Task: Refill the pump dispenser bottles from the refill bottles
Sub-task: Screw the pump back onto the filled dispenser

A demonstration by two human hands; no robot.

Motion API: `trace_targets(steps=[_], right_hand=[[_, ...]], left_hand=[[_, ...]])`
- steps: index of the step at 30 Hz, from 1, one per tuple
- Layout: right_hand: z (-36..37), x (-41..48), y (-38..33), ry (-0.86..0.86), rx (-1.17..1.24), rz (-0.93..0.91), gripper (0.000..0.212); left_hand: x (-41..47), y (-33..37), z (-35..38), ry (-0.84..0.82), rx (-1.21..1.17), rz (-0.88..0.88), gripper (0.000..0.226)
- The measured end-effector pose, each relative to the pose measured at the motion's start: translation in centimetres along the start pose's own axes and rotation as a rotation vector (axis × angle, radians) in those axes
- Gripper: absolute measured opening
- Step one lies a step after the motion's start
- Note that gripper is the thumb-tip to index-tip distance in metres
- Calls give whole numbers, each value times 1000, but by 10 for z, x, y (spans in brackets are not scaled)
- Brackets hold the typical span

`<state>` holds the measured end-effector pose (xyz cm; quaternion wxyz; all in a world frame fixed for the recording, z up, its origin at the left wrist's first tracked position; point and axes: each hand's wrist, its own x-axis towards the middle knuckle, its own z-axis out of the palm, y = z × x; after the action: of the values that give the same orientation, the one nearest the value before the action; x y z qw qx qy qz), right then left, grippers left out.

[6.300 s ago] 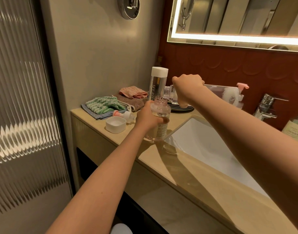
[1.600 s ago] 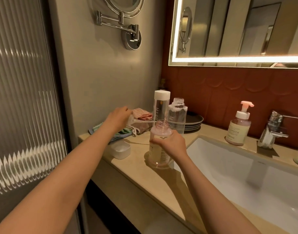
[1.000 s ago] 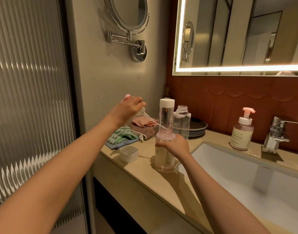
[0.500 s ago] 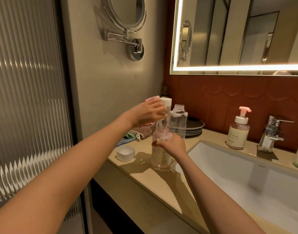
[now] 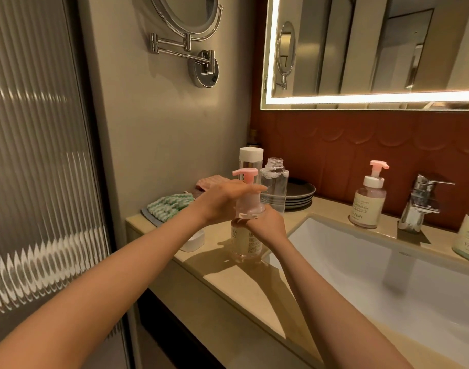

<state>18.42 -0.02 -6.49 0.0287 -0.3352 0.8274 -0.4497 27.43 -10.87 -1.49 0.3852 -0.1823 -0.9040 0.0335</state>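
Your right hand point(image 5: 268, 225) is curling round the dispenser bottle point(image 5: 244, 245) standing on the counter point(image 5: 241, 284) beside the sink point(image 5: 334, 251). Your left hand point(image 5: 222, 202) is lying, fingers almost straight, across its pump point(image 5: 245, 174); you cannot tell whether it is gripping.

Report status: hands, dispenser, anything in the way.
Left hand holds pump top, seated on dispenser bottle. Right hand grips the bottle. Uncapped refill bottle stands just behind.
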Motion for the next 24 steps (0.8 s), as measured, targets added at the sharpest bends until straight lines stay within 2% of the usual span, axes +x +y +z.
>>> trace_targets(steps=[2,4,6,8,14,19,22,24], right_hand=[[0,-1,2,-4,60,6,64],[0,-1,3,4,77,6,65],[0,-2,2,1,79,0,64],[-1,-2,2,-10,76,0,63],[-5,-2,-1,-21,37,-45,53],[-5,-1,0,-22,29,-55,56],[-5,-2,1,-22,77,-20,65],[-7,-2,1,-29,83,-20,65]], left_hand=[[-4,3,-2,135,-89,-121,32],[-5,5,1,251,-107,-353,20],[-3,5,5,237,-159,-656,18],[2,8,9,161,-296,-842,20],[19,14,14,44,-531,-921,49],[22,15,15,31,-679,-997,47],[20,15,9,24,-716,-983,42],[18,13,3,-16,-750,-970,47]])
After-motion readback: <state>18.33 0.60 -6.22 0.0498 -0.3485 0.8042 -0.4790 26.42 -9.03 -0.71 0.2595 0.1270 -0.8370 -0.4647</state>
